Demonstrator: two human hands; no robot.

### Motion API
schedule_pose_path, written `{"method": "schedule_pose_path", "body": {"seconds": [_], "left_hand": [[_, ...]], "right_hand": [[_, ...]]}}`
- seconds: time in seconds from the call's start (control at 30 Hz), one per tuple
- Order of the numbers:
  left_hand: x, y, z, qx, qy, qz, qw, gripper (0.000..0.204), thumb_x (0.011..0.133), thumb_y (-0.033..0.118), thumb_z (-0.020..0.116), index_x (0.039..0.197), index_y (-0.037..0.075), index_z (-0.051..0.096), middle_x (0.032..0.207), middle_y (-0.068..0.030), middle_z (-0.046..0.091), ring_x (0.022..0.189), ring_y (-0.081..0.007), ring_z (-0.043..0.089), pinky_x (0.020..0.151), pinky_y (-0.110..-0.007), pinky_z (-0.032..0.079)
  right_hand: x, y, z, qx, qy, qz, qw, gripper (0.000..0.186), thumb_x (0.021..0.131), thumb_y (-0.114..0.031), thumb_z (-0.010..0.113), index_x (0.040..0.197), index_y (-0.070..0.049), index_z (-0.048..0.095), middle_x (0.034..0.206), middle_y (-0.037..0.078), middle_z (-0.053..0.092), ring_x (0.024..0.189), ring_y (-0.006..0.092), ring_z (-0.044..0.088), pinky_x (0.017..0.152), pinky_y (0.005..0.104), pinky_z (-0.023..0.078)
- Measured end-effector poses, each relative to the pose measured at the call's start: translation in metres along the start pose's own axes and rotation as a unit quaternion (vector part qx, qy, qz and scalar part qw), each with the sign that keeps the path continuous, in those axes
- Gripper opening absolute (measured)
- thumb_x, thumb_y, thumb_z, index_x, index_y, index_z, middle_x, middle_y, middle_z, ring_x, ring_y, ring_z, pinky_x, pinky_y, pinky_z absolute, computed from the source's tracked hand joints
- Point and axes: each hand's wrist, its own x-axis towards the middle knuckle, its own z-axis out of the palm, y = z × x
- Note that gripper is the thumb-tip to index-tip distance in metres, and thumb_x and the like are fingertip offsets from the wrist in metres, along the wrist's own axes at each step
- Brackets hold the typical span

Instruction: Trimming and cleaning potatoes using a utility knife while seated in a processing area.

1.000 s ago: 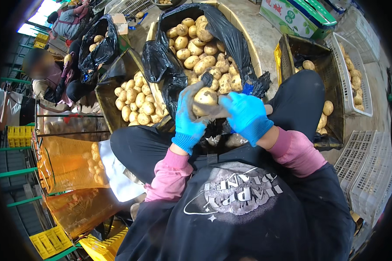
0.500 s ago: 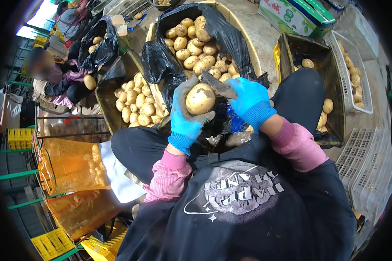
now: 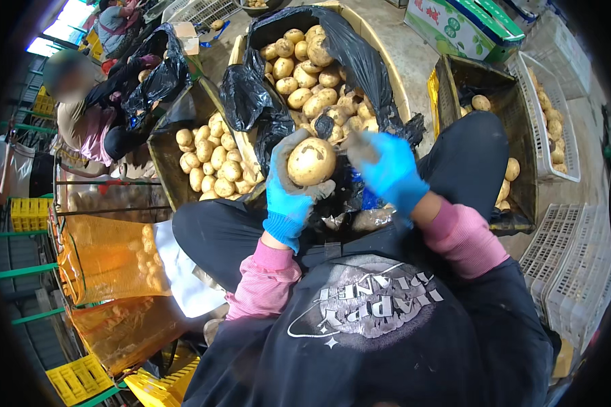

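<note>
A round potato [image 3: 311, 161] with dirt specks rests in my left hand [image 3: 285, 200], whose blue glove with soiled grey fingers is closed round it. Just right of the potato is my right hand [image 3: 390, 176], also gloved, smeared by motion; I cannot make out its fingers or whether they hold anything. Both hands are over my lap, in front of a large tan bin [image 3: 377, 47] lined with black plastic [image 3: 248, 95] and heaped with potatoes [image 3: 299, 71].
A dark crate of potatoes [image 3: 163, 163] stands left, another crate [image 3: 465, 71] and a white basket [image 3: 570, 136] right. A co-worker [image 3: 91, 129] sits at upper left, another behind. Orange mesh sacks [image 3: 105, 258], stacked grey baskets [image 3: 563, 258] and a green box [image 3: 455, 27] surround me.
My right hand has drawn back slightly right from the potato, baring more of its surface. The potato has shifted slightly left in my left hand. The nearer co-worker's hands have moved.
</note>
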Motion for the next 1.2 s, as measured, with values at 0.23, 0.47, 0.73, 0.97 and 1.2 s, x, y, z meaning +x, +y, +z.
{"method": "schedule_pose_path", "body": {"seconds": [0.23, 0.47, 0.73, 0.97, 1.2], "left_hand": [[0.014, 0.008, -0.005, -0.009, -0.118, 0.174, 0.978, 0.093, 0.063, 0.009, 0.091, 0.143, 0.005, 0.043, 0.152, -0.0153, 0.036, 0.142, -0.0278, 0.035, 0.114, -0.041, 0.035], [-0.005, 0.036, 0.013, -0.175, -0.065, -0.064, 0.980, 0.104, 0.071, 0.017, 0.087, 0.152, 0.005, 0.023, 0.146, -0.0149, 0.042, 0.132, -0.0255, 0.047, 0.109, -0.039, 0.042], [-0.020, 0.029, 0.022, -0.168, 0.009, -0.142, 0.975, 0.093, 0.079, 0.040, 0.081, 0.150, 0.015, 0.028, 0.124, -0.0105, 0.059, 0.087, -0.0177, 0.066, 0.053, -0.020, 0.049], [-0.026, 0.046, 0.042, -0.216, 0.025, -0.188, 0.958, 0.085, 0.084, 0.047, 0.075, 0.149, 0.016, 0.029, 0.115, -0.0100, 0.061, 0.066, -0.0128, 0.059, 0.045, -0.017, 0.041], [-0.025, 0.031, 0.035, -0.397, 0.022, -0.220, 0.891, 0.075, 0.089, 0.039, 0.071, 0.148, 0.016, 0.032, 0.122, -0.0069, 0.059, 0.088, -0.0137, 0.064, 0.063, -0.021, 0.056]], "right_hand": [[0.000, -0.024, -0.015, 0.574, -0.214, 0.242, 0.753, 0.039, 0.093, -0.027, 0.065, 0.124, -0.005, 0.057, 0.085, 0.002, 0.062, 0.057, 0.0078, 0.052, 0.051, 0.0215, 0.043], [0.006, -0.015, -0.001, 0.533, -0.040, 0.004, 0.845, 0.096, 0.066, -0.007, 0.085, 0.149, -0.009, 0.036, 0.139, 0.011, 0.050, 0.128, 0.0221, 0.050, 0.108, 0.0370, 0.041], [0.006, -0.012, 0.011, 0.392, 0.048, -0.063, 0.916, 0.090, 0.076, -0.021, 0.083, 0.147, 0.002, 0.034, 0.142, 0.014, 0.048, 0.127, 0.0208, 0.050, 0.108, 0.0346, 0.041], [0.003, -0.030, 0.000, 0.399, 0.107, 0.027, 0.910, 0.053, 0.092, -0.018, 0.067, 0.137, 0.005, 0.049, 0.134, 0.013, 0.056, 0.120, 0.0174, 0.055, 0.104, 0.0321, 0.044], [0.006, -0.008, -0.006, 0.438, 0.086, 0.082, 0.891, 0.045, 0.094, -0.028, 0.067, 0.130, -0.001, 0.059, 0.102, 0.004, 0.068, 0.080, 0.0036, 0.057, 0.061, 0.0195, 0.048]]}}
